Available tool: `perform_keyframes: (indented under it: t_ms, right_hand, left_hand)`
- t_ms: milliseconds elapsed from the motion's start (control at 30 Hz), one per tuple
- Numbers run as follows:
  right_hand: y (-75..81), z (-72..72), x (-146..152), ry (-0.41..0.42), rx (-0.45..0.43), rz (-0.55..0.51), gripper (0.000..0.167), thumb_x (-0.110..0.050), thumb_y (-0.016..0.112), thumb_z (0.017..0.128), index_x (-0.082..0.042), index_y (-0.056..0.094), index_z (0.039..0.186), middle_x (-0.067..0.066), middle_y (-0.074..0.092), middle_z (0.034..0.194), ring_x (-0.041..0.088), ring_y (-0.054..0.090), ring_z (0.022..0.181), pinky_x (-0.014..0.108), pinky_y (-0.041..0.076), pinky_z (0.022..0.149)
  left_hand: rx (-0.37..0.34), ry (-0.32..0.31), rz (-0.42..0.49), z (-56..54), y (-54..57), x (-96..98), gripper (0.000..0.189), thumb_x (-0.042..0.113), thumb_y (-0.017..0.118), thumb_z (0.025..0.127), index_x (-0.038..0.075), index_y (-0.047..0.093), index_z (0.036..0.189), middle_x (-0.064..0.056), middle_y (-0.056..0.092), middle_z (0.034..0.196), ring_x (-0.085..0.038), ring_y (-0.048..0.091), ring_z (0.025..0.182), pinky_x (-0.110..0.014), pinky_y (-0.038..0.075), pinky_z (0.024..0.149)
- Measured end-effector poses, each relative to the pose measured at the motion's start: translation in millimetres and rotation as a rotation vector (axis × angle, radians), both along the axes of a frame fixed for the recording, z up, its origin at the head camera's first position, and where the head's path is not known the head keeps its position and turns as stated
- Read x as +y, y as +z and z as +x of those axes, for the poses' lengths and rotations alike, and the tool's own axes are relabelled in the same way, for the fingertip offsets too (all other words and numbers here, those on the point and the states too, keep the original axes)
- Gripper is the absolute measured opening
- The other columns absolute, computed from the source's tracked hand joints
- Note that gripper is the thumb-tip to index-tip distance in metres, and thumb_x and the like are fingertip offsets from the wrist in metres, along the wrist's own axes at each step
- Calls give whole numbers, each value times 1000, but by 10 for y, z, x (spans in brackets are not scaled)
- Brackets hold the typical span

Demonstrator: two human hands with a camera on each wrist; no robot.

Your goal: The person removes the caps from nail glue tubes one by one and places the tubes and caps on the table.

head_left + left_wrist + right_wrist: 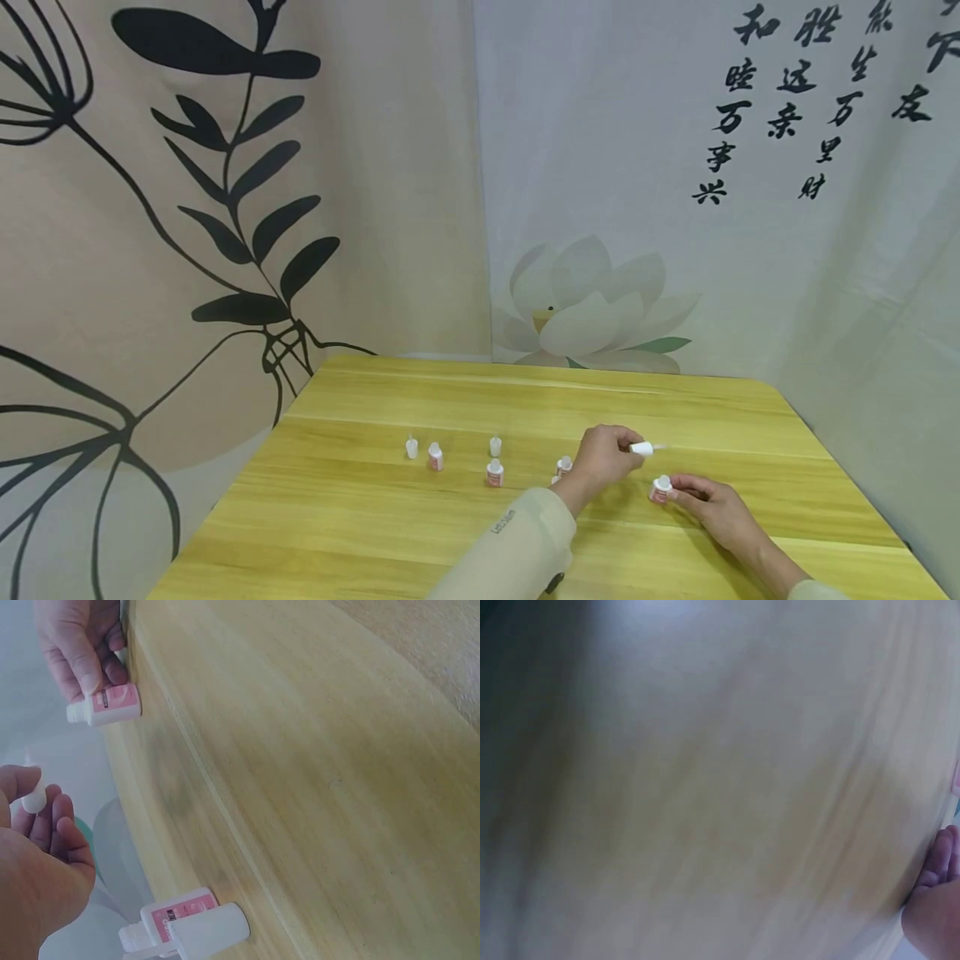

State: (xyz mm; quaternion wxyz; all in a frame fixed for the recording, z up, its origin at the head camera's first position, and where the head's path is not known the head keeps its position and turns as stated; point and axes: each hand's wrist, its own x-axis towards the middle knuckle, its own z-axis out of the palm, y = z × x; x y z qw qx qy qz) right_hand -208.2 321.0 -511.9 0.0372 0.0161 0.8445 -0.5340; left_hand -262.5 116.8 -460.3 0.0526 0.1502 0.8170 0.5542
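Between its thumb and fingers, my left hand (pixel 603 458) pinches a white brush cap (pixel 642 448), its thin pale brush sticking out to the right, above the table. My right hand (pixel 718 510) grips a small open bottle (pixel 661 490) with a pink label, which stands upright on the table. In the left wrist view the bottle's bare white neck shows, with thumb and fingers around its side. Just left of my left wrist, partly covered by it, is another open bottle (pixel 565 465). A removed cap (pixel 214 930) stands beside that bottle in the left wrist view.
Farther left on the wooden table (pixel 337 517) stand two more open bottles, one in the middle (pixel 495 474) and one at the far left (pixel 436 457). Near each is its upturned white cap, a middle one (pixel 495 447) and a left one (pixel 412 448). A printed curtain (pixel 405 208) hangs behind.
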Motion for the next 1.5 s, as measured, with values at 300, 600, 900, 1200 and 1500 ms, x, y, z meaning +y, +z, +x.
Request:
perform_keyframes:
  t_ms: [300, 600, 900, 1200, 1500]
  right_hand:
    - [-6, -5, 2, -7, 7, 28, 43, -28, 66, 96, 3, 64, 125, 15, 67, 122, 13, 62, 105, 23, 50, 83]
    - [-15, 4, 4, -4, 3, 35, 43, -28, 66, 97, 4, 63, 126, 17, 65, 124, 19, 62, 108, 24, 52, 83]
    - [-10, 2, 5, -7, 10, 51, 44, -29, 66, 96, 3, 63, 127, 16, 65, 124, 15, 61, 107, 23, 50, 83]
    - [-17, -6, 4, -20, 16, 79, 45, -28, 67, 96, 4, 63, 126, 18, 64, 125, 22, 61, 110, 22, 51, 81]
    - [-8, 3, -3, -23, 13, 84, 46, -30, 69, 94, 2, 64, 126, 15, 66, 122, 16, 61, 106, 23, 50, 81]
  left_hand:
    - [4, -10, -6, 10, 0, -10, 17, 4, 76, 85, 11, 75, 100, 9, 64, 80, -2, 57, 71, -18, 50, 64]
    - [16, -21, -24, 16, -6, -10, 16, 9, 74, 89, 10, 76, 105, 9, 68, 84, -1, 59, 74, -17, 51, 65]
    - [12, -12, -33, 9, -13, 5, 13, 3, 76, 85, 13, 73, 93, 12, 62, 78, -1, 56, 71, -18, 49, 65]
    - [-6, -6, -31, 11, -14, 5, 23, 6, 76, 87, 10, 74, 109, 10, 65, 83, -1, 58, 74, -17, 50, 66]
    - [-11, 1, -27, 24, -16, 9, 13, 7, 75, 88, 12, 74, 100, 11, 63, 80, -2, 58, 72, -18, 50, 65]
